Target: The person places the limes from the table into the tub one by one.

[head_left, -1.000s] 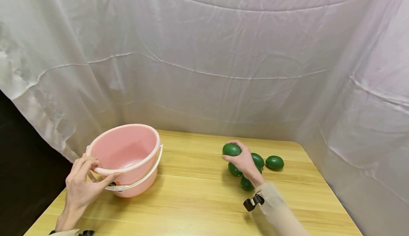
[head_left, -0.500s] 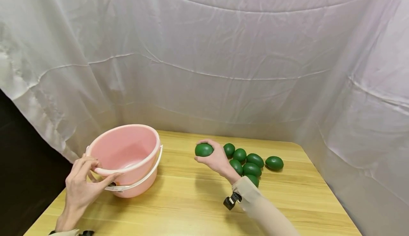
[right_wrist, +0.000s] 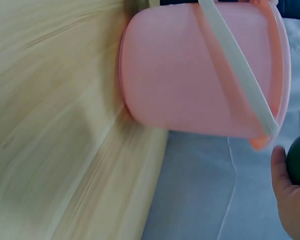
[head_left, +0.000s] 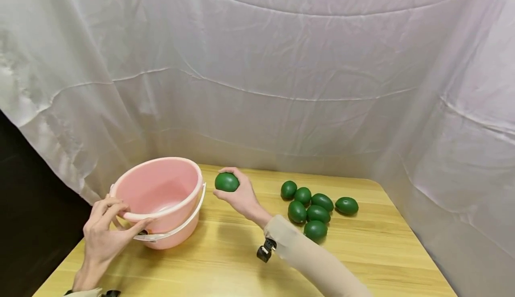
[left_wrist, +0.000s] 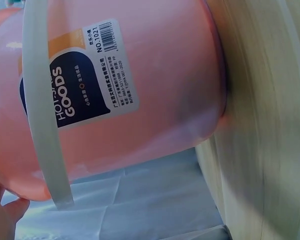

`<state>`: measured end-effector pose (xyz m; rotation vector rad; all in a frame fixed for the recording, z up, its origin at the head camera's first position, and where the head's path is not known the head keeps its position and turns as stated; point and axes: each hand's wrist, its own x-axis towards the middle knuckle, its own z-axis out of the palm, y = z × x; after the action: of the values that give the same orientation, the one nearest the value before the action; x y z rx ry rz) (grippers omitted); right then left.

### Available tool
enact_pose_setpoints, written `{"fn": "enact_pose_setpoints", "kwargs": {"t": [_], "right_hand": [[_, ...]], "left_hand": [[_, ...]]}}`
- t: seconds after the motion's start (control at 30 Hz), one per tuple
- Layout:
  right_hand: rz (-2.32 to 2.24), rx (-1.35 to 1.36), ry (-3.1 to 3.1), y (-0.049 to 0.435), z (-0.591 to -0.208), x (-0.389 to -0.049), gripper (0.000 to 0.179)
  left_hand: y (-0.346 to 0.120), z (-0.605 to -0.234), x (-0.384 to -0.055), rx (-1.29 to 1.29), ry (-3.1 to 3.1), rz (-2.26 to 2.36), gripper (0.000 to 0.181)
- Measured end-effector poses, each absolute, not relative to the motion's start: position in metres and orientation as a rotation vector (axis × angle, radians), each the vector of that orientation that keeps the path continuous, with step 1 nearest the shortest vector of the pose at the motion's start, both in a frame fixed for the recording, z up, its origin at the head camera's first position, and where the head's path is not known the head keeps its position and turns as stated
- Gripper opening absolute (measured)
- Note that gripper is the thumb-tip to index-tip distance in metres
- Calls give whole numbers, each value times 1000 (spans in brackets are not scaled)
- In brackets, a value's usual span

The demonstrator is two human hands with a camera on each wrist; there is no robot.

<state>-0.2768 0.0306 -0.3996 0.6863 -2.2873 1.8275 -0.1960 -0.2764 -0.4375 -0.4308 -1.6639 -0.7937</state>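
Observation:
A pink bucket (head_left: 181, 218) with a white handle (left_wrist: 42, 115) stands at the left of the table. My left hand (head_left: 105, 230) grips its near-left rim, fingers over the inside and thumb along the outside. A printed label (left_wrist: 85, 75) shows on the bucket's side in the left wrist view. My right hand (head_left: 243, 196) holds a dark green avocado (head_left: 226, 182) between thumb and fingers, above the table and just right of the bucket. At the right edge of the right wrist view, this avocado is partly cut off.
Several more avocados (head_left: 318, 214) lie in a loose cluster on the right half of the wooden table (head_left: 386, 243), one (head_left: 347, 205) slightly apart on the right. A pale curtain (head_left: 257, 64) hangs behind the table and along its sides.
My right hand has carried the avocado leftward from the cluster to beside the bucket, uncovering the other avocados. My left hand and the bucket stay in place.

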Motion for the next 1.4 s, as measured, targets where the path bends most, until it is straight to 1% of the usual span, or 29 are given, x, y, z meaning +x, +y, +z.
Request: {"fn": "enact_pose_setpoints", "kwargs": {"t": [0.17,0.47,0.7,0.93,1.4], "right_hand": [[1766,742,-2279,16,-395,-277,53],[1723,756,-2287,-13,-381,-277,57],[1577,890,-2326,-29,-378,-273,58],[1350,960,-2376,-37,-376,-272,57],[1204,1036,-2432,-42,-372,-271,59]], "left_hand": [[-274,-436,-196,-443,-1638,-795,71],[-276,-437,-194,-421,-1656,-792,71],[-277,-437,-195,-425,-1661,-798,70],[-278,-437,-193,-414,-1676,-774,71],[-278,-438,-193,-436,-1676,-802,70]]}}
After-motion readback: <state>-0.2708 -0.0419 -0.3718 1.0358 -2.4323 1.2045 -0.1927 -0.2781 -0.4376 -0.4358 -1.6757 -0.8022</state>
